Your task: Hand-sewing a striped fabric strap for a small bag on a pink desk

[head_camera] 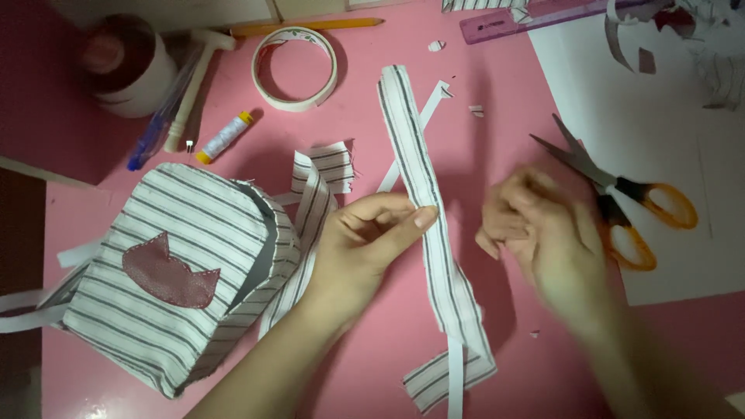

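Observation:
My left hand pinches a long striped fabric strip near its middle, thumb and fingers closed on its left edge. The strip runs from the upper centre of the pink table down to the lower centre, with a narrow white paper strip beneath it. My right hand is blurred, hovering just right of the strip with fingers curled and nothing visibly in it. Orange-handled scissors lie open right beside that hand. A small striped fabric backpack with a dark red patch lies at the left.
A roll of tape, a spool of thread, a pencil, a blue pen and a dark round container lie at the back. A purple ruler and white paper sheet with scraps occupy the right.

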